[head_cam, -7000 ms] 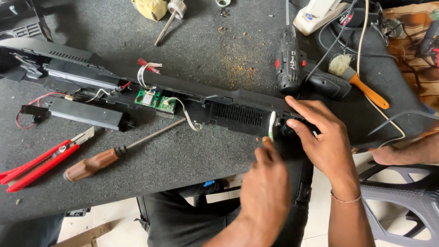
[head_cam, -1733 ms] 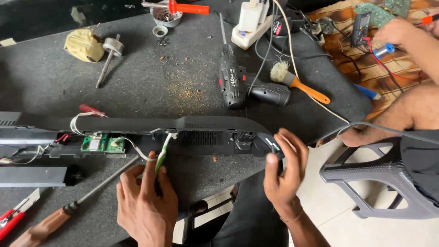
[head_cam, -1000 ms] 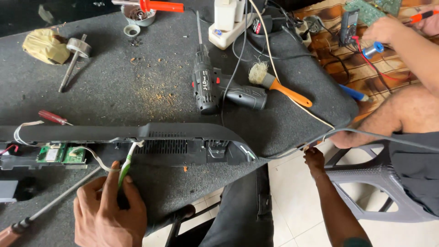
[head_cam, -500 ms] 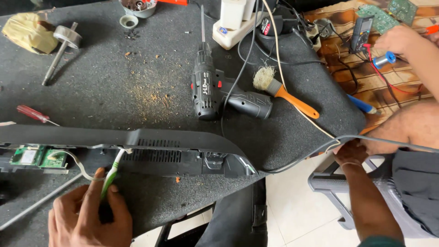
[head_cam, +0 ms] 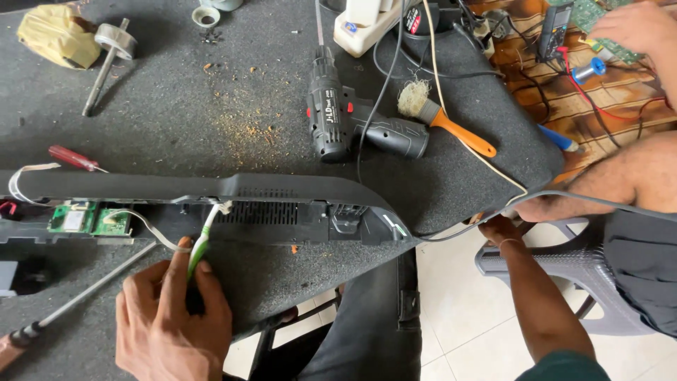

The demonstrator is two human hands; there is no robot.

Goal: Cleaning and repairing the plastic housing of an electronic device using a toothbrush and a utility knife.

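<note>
A green-and-white flat tool [head_cam: 199,247], thin and blade-like, is pinched between the thumb and fingers of the left hand [head_cam: 173,321] at the near table edge, its tip set against the vented seam of a long black plastic housing [head_cam: 282,201] laid across the grey felt-covered table [head_cam: 211,106]. The right hand [head_cam: 497,227] is seen off the table's right edge at a grey cable [head_cam: 564,197]; whether it is gripped cannot be told. A small green circuit board [head_cam: 88,219] is exposed in the housing's left part, with a long metal-shafted screwdriver [head_cam: 84,293] lying before it. Beyond the housing are recorded a red-handled screwdriver [head_cam: 74,159], a black cordless drill [head_cam: 345,127], an orange-handled bristle brush [head_cam: 441,116] and, farthest left, a crumpled yellow cloth [head_cam: 53,42].
</note>
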